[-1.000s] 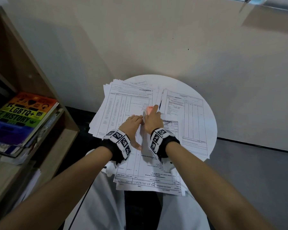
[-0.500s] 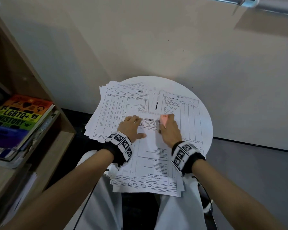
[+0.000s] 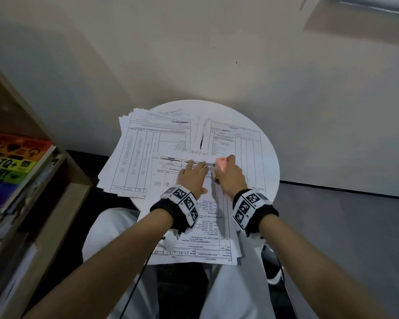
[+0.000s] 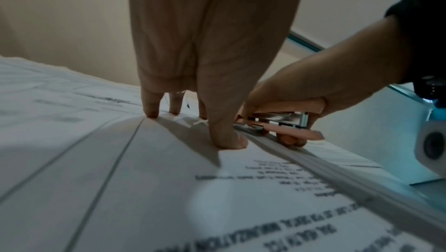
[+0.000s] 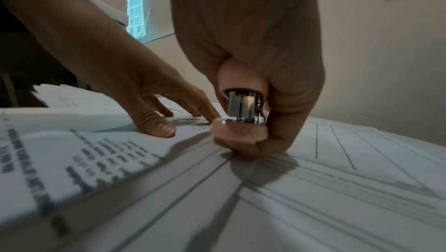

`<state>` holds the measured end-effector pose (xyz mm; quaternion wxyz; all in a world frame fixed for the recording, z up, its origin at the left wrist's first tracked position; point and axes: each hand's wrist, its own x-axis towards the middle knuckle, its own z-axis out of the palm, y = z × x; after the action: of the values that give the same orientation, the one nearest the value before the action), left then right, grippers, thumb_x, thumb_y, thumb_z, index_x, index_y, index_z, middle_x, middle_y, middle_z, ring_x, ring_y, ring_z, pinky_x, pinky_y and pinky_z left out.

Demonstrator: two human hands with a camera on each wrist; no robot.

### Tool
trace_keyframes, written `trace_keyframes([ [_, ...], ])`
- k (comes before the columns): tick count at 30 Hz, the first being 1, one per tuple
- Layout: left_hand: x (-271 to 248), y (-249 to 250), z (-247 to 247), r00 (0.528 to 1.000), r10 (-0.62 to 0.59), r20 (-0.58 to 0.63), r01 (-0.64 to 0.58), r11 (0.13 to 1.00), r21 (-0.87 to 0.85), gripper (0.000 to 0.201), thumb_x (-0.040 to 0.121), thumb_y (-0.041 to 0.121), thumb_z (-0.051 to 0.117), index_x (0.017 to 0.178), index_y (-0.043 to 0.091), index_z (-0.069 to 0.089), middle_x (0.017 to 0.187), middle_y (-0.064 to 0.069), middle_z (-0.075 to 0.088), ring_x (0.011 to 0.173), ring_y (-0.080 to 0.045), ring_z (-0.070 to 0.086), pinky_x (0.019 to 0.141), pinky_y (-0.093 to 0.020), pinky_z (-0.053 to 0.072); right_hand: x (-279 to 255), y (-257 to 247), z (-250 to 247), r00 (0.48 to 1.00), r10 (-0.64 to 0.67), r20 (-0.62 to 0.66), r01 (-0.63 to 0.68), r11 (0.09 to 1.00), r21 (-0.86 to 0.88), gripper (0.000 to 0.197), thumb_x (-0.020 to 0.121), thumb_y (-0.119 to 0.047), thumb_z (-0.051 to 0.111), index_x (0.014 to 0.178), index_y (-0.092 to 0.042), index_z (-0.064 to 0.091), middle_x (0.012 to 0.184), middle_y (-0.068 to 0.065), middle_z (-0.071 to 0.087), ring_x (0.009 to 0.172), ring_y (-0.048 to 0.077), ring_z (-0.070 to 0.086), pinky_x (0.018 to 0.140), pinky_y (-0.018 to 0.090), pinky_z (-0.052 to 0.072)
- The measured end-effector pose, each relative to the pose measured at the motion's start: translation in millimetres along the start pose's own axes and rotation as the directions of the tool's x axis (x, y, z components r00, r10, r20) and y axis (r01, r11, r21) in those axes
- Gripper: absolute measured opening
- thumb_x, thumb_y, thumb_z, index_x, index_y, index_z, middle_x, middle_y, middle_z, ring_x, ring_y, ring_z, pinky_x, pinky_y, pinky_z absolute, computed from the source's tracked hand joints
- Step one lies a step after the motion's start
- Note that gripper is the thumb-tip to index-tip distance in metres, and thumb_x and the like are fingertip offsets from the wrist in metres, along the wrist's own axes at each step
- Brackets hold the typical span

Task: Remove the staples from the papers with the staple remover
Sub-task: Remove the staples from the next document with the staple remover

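Both hands have drawn closer together since half a second ago; left hand [image 3: 192, 178] lies with fingers spread flat, pressing the near stapled papers [image 3: 195, 229] on the round white surface [image 3: 266, 162]; right hand [image 3: 230, 177] has its grip clamped round the pink staple remover [image 3: 221, 164], which sits at the papers' far right corner, just right of the left fingertips [image 4: 226, 139]; more papers lie beyond.

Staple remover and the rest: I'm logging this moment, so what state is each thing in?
Staple remover: gripped, nose at the front papers' far edge.
Right hand: curled round the remover.
Left hand: fingers straight, pressing the front papers.
Front papers: flat, overhanging the near rim.
Round table: paper-covered.
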<state>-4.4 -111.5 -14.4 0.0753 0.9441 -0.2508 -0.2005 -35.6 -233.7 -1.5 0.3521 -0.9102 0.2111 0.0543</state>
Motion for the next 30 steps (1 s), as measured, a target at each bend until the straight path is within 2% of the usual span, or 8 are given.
trace_keyframes([
  [4,1.0,5.0,-2.2,0.999,-0.016,0.046,0.014,0.999,0.049,0.077,0.09,0.024,0.06,0.15,0.021,0.012,0.159,0.01,0.0,0.147,-0.033,-0.001,0.115,-0.053,0.021,-1.2,4.2,3.0,1.0,0.016,-0.002,-0.016,1.0,0.015,0.045,0.097,-0.028,0.046,0.134,-0.009,0.029,0.123,0.021,0.051,0.102,0.039,0.057,0.083,0.044,0.05],
  [7,0.8,7.2,-4.4,0.997,-0.029,0.067,0.026,0.998,0.055,0.078,0.091,0.024,0.059,0.151,0.021,0.009,0.159,0.012,-0.003,0.147,-0.033,-0.003,0.115,-0.054,0.021,-4.7,7.8,3.3,0.999,0.033,-0.012,-0.032,0.999,0.027,0.047,0.097,-0.034,0.045,0.134,-0.01,0.029,0.123,0.021,0.052,0.101,0.038,0.058,0.084,0.047,0.051],
  [10,0.4,9.8,-5.5,0.996,-0.035,0.077,0.031,0.998,0.052,0.076,0.091,0.022,0.059,0.15,0.023,0.01,0.159,0.013,-0.004,0.146,-0.034,-0.004,0.115,-0.055,0.02,-4.4,7.7,2.4,0.999,0.037,-0.012,-0.037,0.999,0.026,0.046,0.097,-0.033,0.045,0.133,-0.009,0.03,0.124,0.021,0.052,0.103,0.039,0.057,0.085,0.048,0.05],
  [18,0.8,10.7,-7.1,0.996,-0.026,0.088,0.026,1.0,-0.005,0.073,0.09,0.016,0.061,0.148,0.023,0.018,0.159,0.013,-0.001,0.146,-0.035,-0.005,0.114,-0.059,0.017,0.3,5.9,1.4,0.997,0.069,-0.02,-0.068,0.997,0.048,0.051,0.097,-0.03,0.044,0.139,-0.007,0.025,0.127,0.024,0.049,0.106,0.041,0.056,0.087,0.048,0.049],
  [22,2.8,9.4,-8.0,0.996,-0.016,0.093,0.017,1.0,-0.007,0.074,0.088,0.018,0.063,0.148,0.021,0.02,0.159,0.012,0.0,0.147,-0.033,-0.004,0.114,-0.061,0.017,1.3,8.9,1.3,0.999,0.033,0.001,-0.033,0.999,0.033,0.046,0.096,-0.026,0.046,0.134,-0.007,0.028,0.123,0.024,0.052,0.101,0.041,0.058,0.083,0.049,0.051],
  [25,3.5,9.4,-8.6,0.995,-0.02,0.098,0.02,1.0,-0.001,0.075,0.087,0.019,0.064,0.147,0.02,0.02,0.159,0.011,0.0,0.147,-0.03,-0.004,0.114,-0.06,0.017,0.9,11.3,0.7,1.0,0.016,0.013,-0.016,0.999,0.039,0.043,0.096,-0.028,0.046,0.131,-0.008,0.03,0.119,0.023,0.054,0.096,0.04,0.06,0.081,0.05,0.053],
  [28,3.2,9.2,-8.7,0.994,-0.023,0.105,0.024,1.0,-0.014,0.076,0.087,0.018,0.064,0.148,0.019,0.018,0.159,0.011,0.0,0.148,-0.029,-0.005,0.114,-0.06,0.015,2.5,8.6,0.8,1.0,0.017,0.017,-0.018,1.0,0.022,0.043,0.097,-0.029,0.045,0.132,-0.009,0.029,0.12,0.023,0.053,0.097,0.04,0.06,0.08,0.045,0.052],
  [30,3.2,8.6,-8.3,0.994,-0.023,0.104,0.025,1.0,-0.016,0.08,0.087,0.019,0.063,0.149,0.019,0.013,0.159,0.01,0.0,0.148,-0.027,-0.005,0.114,-0.06,0.015,5.1,4.3,1.7,1.0,0.024,0.017,-0.024,0.999,0.021,0.044,0.098,-0.028,0.045,0.133,-0.009,0.028,0.122,0.023,0.052,0.099,0.04,0.059,0.082,0.046,0.051],
])
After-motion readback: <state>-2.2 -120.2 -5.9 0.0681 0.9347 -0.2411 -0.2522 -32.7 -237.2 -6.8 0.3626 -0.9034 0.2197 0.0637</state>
